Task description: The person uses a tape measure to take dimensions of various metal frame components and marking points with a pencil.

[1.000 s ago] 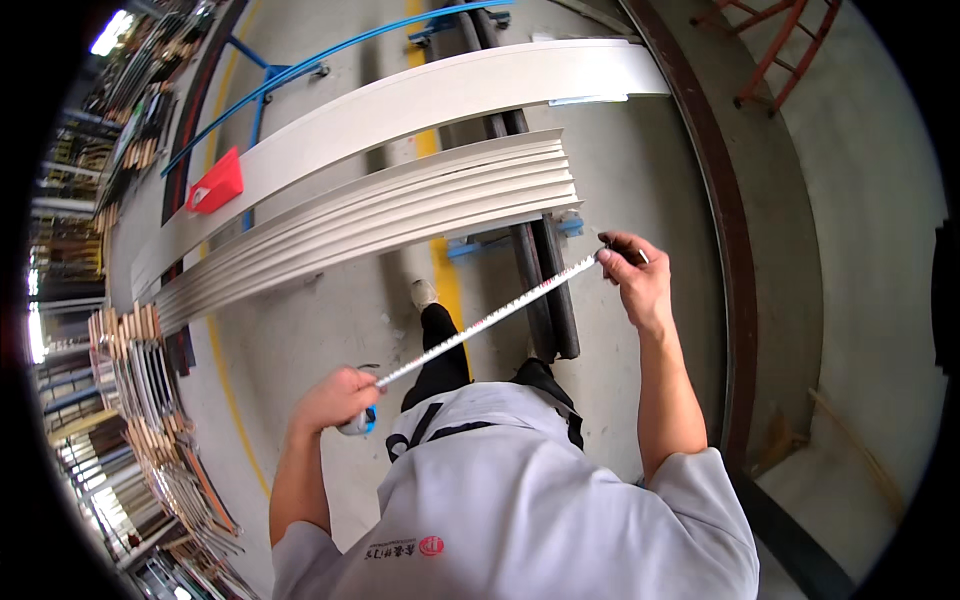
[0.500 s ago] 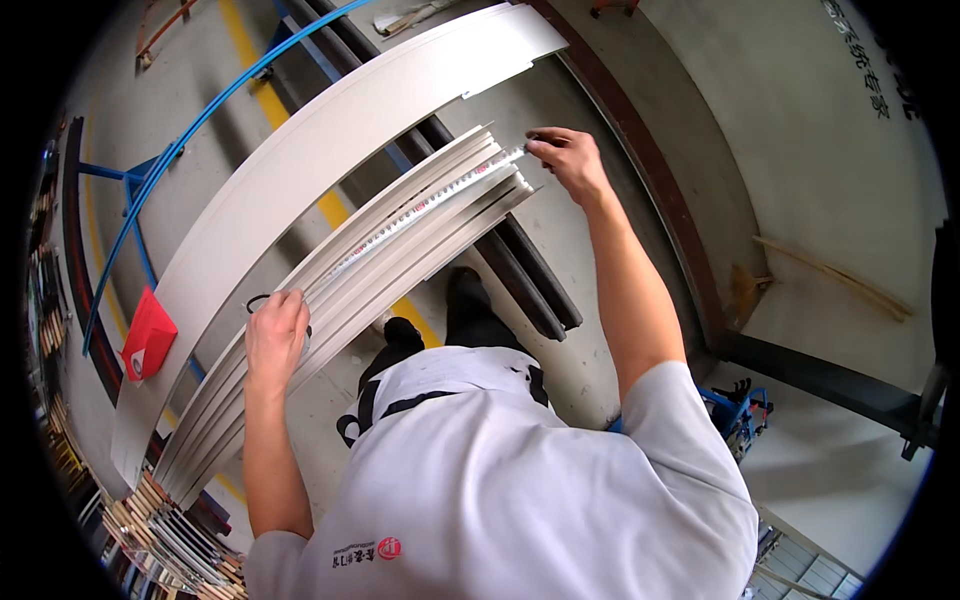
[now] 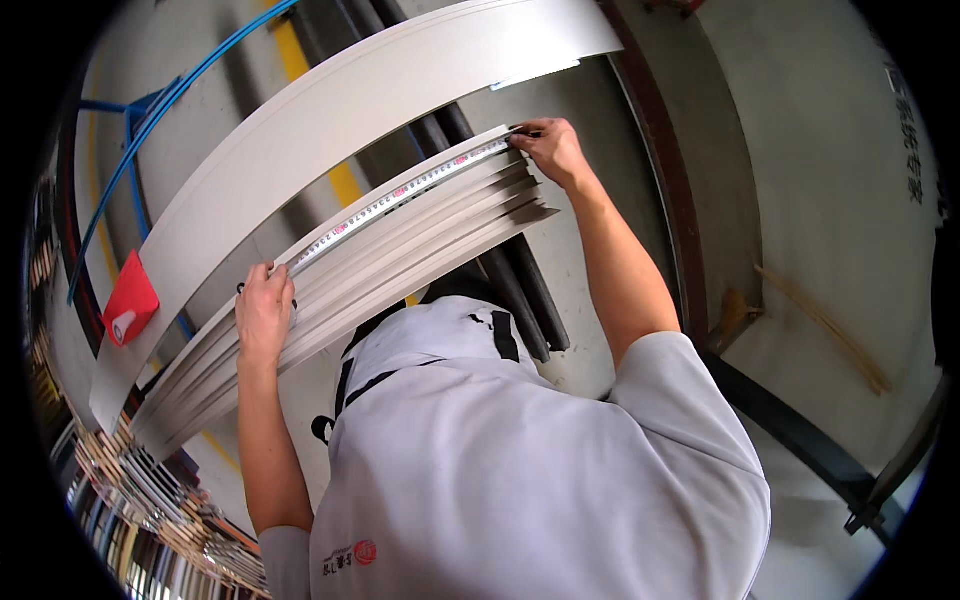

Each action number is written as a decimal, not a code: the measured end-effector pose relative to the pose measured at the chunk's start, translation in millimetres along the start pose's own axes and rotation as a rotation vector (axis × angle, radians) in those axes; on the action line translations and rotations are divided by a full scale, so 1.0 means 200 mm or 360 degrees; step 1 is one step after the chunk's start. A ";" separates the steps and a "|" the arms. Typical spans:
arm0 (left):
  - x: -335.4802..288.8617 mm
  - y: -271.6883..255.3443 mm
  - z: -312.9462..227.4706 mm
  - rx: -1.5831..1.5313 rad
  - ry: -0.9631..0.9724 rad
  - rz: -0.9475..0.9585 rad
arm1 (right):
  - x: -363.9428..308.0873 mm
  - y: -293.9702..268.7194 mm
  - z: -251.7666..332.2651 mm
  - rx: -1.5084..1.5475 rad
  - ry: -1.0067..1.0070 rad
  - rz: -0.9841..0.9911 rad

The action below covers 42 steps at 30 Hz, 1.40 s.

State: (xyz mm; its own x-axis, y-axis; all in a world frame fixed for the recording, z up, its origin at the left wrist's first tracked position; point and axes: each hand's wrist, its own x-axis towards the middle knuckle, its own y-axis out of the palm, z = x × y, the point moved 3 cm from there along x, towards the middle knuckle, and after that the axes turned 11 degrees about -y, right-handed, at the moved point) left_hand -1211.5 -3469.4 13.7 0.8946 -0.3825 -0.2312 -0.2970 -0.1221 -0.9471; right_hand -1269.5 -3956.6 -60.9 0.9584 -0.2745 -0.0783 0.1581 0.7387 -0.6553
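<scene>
right hand [image 3: 553, 150] pinches the tape measure [image 3: 400, 195] end – left hand [image 3: 263, 310] fingers curled over its case; tape runs lengthwise along the stacked white strips [image 3: 400, 250].

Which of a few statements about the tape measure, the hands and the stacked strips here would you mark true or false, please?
1. The tape measure lies along the top of the stack of pale strips. True.
2. The right hand holds the tape's end at the end of the stack. True.
3. The left hand hangs free, away from the stack. False: it rests on the stack at the tape's other end.
4. The red tag sits on the tape. False: it sits on the wide pale board behind the stack.
</scene>
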 end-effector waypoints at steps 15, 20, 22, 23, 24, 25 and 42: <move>-0.12 0.06 0.44 -0.0077 -0.0046 -0.0128 | -0.27 -0.03 0.38 0.0251 -0.0046 -0.0483; -0.11 0.04 0.43 -0.0078 -0.0014 -0.0088 | -0.39 0.15 0.56 0.0299 -0.0307 -0.0274; -0.11 0.04 0.44 -0.0062 -0.0058 -0.0016 | -0.41 0.20 0.70 0.0370 -0.0249 -0.0204; -0.11 0.04 0.44 -0.0069 -0.0067 -0.0003 | -0.40 0.23 0.72 0.0366 -0.0241 -0.0189; -0.10 0.04 0.44 -0.0042 -0.0097 0.0007 | -0.39 0.24 0.75 0.0171 -0.0489 -0.0242; -0.10 0.04 0.44 -0.0016 -0.0125 0.0017 | -0.39 0.25 0.78 -0.0025 -0.0736 -0.0293; -0.07 0.02 0.44 -0.0118 -0.0151 0.0145 | -0.34 0.41 0.69 0.0184 -0.0709 -0.0320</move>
State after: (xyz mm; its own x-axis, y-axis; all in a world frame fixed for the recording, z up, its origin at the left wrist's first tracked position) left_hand -1195.0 -3383.5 -6.5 0.8892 -0.3074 -0.3388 -0.3992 -0.1596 -0.9029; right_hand -1289.3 -3791.5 -6.1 0.9107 -0.1474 0.3859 0.3511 0.7684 -0.5351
